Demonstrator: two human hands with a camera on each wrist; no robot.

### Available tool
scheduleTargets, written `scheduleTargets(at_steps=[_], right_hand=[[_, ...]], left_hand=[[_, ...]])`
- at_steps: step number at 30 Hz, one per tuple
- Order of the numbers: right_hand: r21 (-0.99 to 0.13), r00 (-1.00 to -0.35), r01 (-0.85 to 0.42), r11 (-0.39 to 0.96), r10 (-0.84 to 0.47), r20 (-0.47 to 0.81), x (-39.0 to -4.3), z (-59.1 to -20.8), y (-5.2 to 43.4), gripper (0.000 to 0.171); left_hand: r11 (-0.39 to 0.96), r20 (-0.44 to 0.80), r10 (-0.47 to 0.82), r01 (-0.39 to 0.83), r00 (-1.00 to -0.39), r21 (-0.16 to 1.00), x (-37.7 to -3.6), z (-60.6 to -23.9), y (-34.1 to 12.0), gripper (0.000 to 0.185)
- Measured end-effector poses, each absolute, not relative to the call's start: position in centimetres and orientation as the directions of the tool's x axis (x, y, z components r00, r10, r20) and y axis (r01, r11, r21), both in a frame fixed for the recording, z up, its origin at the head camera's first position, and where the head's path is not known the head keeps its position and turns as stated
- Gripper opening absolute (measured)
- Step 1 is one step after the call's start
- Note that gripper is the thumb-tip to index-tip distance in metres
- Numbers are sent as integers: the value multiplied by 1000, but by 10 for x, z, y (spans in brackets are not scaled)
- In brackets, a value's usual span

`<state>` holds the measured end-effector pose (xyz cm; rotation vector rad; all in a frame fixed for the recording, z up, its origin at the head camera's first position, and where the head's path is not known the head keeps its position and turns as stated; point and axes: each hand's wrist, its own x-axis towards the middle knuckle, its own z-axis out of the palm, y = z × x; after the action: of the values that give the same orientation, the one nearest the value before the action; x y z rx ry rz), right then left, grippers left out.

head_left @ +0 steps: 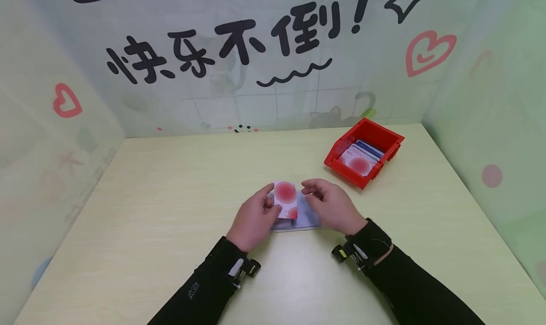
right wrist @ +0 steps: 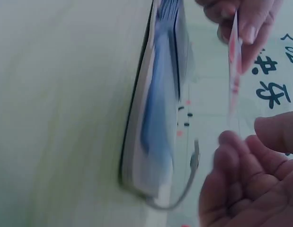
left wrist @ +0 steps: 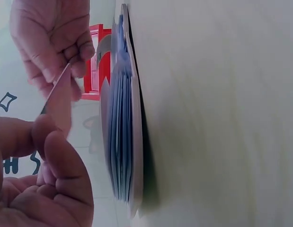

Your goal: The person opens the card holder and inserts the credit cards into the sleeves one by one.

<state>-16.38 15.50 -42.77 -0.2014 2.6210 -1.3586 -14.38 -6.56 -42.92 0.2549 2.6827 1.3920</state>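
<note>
A small white card with pink-red round patches is pinched between the thumb and fingers of my left hand. Just right of the card is my right hand, its fingers bent loosely with a gap to the card's edge. Under both hands an open card holder lies on the table, partly hidden by the card and fingers. From the left wrist, its stacked bluish sleeves show edge-on. A strap with a snap sticks out from the holder in the right wrist view.
Toward the back right, a red bin stands at an angle on the pale wooden table. Several cards, pink-patterned and blue, lie in it. A printed cloth backdrop rises behind the table and along both sides.
</note>
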Motion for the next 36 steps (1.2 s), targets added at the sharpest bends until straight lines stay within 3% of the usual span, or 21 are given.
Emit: scheduleTargets(at_steps=[9, 36], right_hand=[[-667, -931, 11, 745, -235, -278, -172, -430, 168, 59], [-618, -930, -5, 786, -230, -285, -169, -430, 167, 62]], left_hand=[[638, -52, 177, 75, -983, 766, -146, -428, -67, 53], [730, -79, 179, 78, -981, 679, -150, -431, -54, 49]])
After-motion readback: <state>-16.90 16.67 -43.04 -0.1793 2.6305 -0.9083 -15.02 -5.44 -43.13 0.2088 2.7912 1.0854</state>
